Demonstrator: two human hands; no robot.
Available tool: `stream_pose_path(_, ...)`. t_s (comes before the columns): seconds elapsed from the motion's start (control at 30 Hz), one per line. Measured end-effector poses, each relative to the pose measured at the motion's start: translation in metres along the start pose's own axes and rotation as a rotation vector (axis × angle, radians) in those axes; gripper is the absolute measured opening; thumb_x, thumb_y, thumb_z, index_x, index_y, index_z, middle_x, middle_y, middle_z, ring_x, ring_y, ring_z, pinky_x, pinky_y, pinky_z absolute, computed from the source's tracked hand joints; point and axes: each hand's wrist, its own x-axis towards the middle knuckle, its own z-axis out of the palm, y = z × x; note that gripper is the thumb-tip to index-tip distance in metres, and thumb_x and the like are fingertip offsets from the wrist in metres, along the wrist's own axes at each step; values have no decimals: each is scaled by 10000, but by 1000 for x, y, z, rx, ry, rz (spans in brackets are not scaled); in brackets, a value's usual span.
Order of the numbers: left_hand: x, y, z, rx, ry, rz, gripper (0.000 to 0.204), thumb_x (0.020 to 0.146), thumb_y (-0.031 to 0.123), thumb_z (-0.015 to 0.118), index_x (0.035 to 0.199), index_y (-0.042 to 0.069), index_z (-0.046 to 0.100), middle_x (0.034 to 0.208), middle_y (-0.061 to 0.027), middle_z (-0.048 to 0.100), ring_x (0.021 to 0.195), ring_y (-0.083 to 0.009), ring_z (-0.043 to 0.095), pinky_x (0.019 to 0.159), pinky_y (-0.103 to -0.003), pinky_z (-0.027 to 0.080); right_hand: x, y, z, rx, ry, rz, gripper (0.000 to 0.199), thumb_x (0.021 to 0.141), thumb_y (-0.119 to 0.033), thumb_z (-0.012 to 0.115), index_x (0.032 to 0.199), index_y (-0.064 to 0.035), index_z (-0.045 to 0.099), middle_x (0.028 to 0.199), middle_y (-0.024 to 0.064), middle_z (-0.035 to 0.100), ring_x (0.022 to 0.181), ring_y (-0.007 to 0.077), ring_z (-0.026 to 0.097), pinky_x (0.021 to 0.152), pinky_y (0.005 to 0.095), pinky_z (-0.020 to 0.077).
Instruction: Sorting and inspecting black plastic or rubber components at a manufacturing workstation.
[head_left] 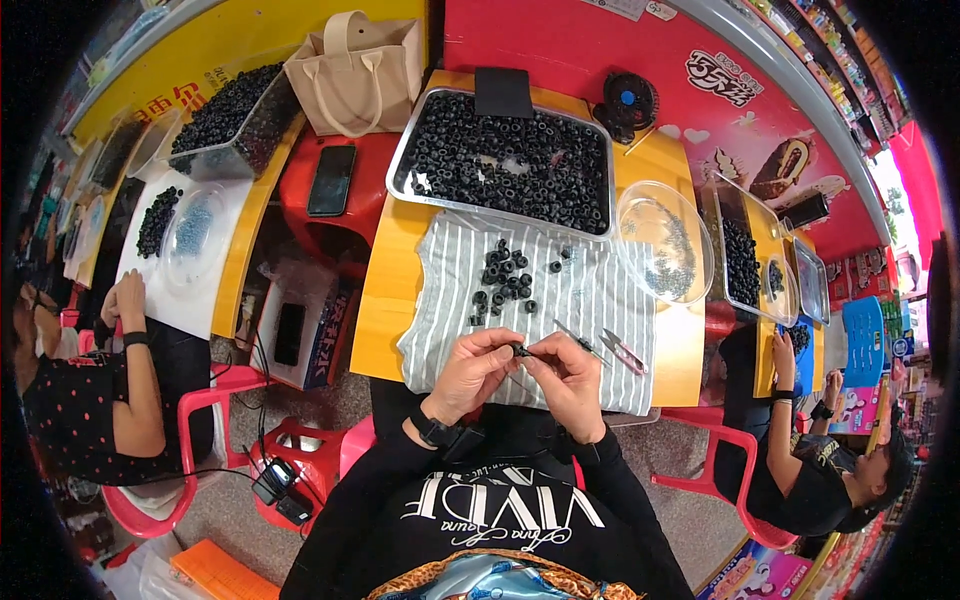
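My left hand and my right hand meet over the near edge of a grey-and-white striped cloth. Between their fingertips they pinch a small black ring-shaped part, mostly covered by the fingers. Just beyond lies a loose group of black rings on the cloth. Beside my right hand rest a slim pointed tool, perhaps tweezers, and a pair of thread snips. A metal tray filled with similar black rings stands at the far side of the table.
A round clear dish with small pieces sits right of the cloth. Behind it stands a small black fan. On a red stool lie a phone and a beige bag. Co-workers sit at tables on both sides.
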Motion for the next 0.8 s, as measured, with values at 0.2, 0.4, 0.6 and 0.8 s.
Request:
stream_pose_path(0.2,0,-1,-1,34,-12,25,214,915,32,601,1122,-15,627,1044,-77,653,941,-165,618,854,-304,496,3,1,-1,-3,-21,-40,107,824,98,634,909,33,639,842,41,599,785,90,594,694,220,466)
stream_pose_path(0.4,1,-2,2,96,-4,60,191,889,10,626,1075,-20,653,1064,-73,624,926,-164,617,824,-286,500,4,8,0,183,-21,-60,143,804,118,632,915,28,644,843,51,600,765,102,585,684,216,461)
stream_pose_path(0.6,1,-1,3,105,-11,90,189,877,-10,632,1063,-24,659,1033,-74,606,911,-166,607,816,-282,496,4,12,0,175,-20,-59,131,812,102,637,919,28,653,839,56,608,722,91,558,636,212,440)
stream_pose_path(0.8,2,-3,3,115,9,99,180,877,-38,613,1050,-28,664,1022,-85,599,920,-171,594,830,-286,482,6,20,-1,328,-29,10,119,819,86,641,920,24,660,836,53,610,704,89,555,623,208,439)
